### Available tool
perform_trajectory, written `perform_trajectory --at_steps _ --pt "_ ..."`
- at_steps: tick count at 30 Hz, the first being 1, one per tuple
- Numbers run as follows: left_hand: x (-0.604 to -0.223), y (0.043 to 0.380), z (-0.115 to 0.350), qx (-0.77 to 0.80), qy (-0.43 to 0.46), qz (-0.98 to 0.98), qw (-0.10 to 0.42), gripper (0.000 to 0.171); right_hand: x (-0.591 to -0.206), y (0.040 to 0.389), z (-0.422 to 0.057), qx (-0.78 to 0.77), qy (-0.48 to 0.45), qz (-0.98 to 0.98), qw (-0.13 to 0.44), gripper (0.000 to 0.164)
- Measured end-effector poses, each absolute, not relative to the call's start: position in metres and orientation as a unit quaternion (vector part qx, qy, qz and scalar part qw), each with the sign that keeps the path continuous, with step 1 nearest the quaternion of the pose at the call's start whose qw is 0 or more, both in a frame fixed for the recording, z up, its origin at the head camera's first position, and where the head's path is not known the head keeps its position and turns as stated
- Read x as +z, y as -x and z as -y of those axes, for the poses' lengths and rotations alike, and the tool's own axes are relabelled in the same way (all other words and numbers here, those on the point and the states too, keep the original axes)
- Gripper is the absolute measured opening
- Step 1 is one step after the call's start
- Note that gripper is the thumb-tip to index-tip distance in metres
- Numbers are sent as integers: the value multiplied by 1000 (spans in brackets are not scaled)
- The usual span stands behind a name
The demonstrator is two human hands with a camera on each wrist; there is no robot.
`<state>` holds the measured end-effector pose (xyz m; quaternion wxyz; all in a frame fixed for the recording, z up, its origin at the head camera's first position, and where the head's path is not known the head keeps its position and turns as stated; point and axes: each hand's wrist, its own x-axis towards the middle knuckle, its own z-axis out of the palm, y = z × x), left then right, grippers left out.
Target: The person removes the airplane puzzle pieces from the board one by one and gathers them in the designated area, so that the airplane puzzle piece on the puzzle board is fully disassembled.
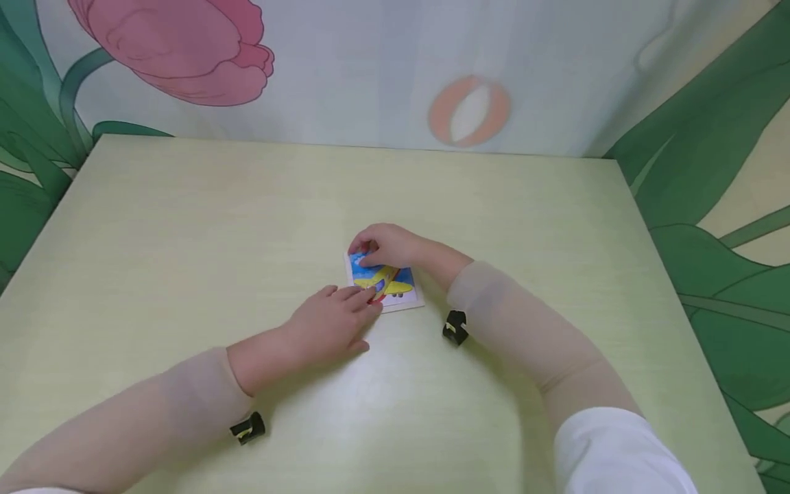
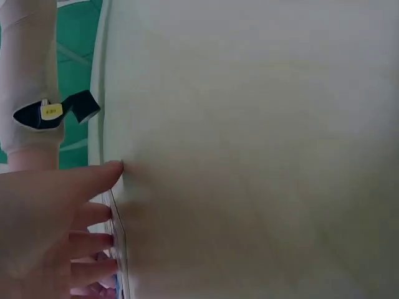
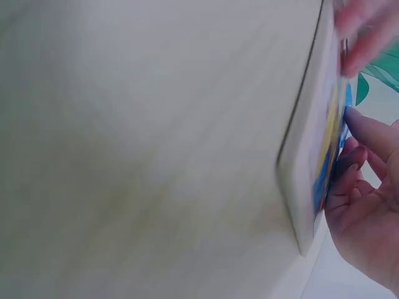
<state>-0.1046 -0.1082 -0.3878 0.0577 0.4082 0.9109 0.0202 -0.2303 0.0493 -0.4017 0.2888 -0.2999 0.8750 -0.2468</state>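
**Steady the picture board: the left fingertips look like its main brace**

From the left, your left sleeve (image 1: 136,412) crosses the table (image 1: 524,219), with a black wrist device (image 1: 249,428) hanging just under its cuff. Your left hand (image 1: 330,324) lies palm down, fingers nearly straight and gripping nothing, thumb apart; its fingertips rest over the near-left part of the picture board (image 1: 387,276). If that pressure slackens, the board could skid or turn, since the tabletop looks smooth. If it drags sideways, any loose part would probably shift too (whether there is one, you can't tell here).

The board lies flat at about mid-table, between your hands, its yellow plane partly covered by fingers.

Your right hand (image 1: 391,245) bends over the far-left corner, fingers curled in a narrow shape, thumb over the blue sky; whether they pinch anything is hidden. A hard pull there could tip up that corner or swing the board against your left fingers.

Farther right, a second black device (image 1: 456,328) hangs near the board's right side, under your right sleeve (image 1: 531,329); lower that forearm carelessly and it might knock the edge.
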Motion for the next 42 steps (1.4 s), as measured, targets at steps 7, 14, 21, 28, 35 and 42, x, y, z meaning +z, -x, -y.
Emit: perform_trajectory --at_steps 7,14,21,28,35,42 --pt "-388 105 110 4 -387 -916 102 58 -400 238 -48 -259 288 -881 272 28" --pt "-389 111 114 29 -417 -906 71 49 -399 246 -45 -258 294 -874 288 27" --pt "-387 113 115 -7 -408 -911 69 66 -398 251 -47 -271 296 -865 301 24" --pt "-390 111 113 -4 -382 -918 110 70 -402 256 -46 -284 302 -855 311 23" --pt "-390 115 108 13 -379 -919 109 72 -401 254 -47 -282 315 -851 312 23" --pt "-395 119 110 -7 -372 -924 93 84 -400 251 -44 -276 327 -849 309 19"
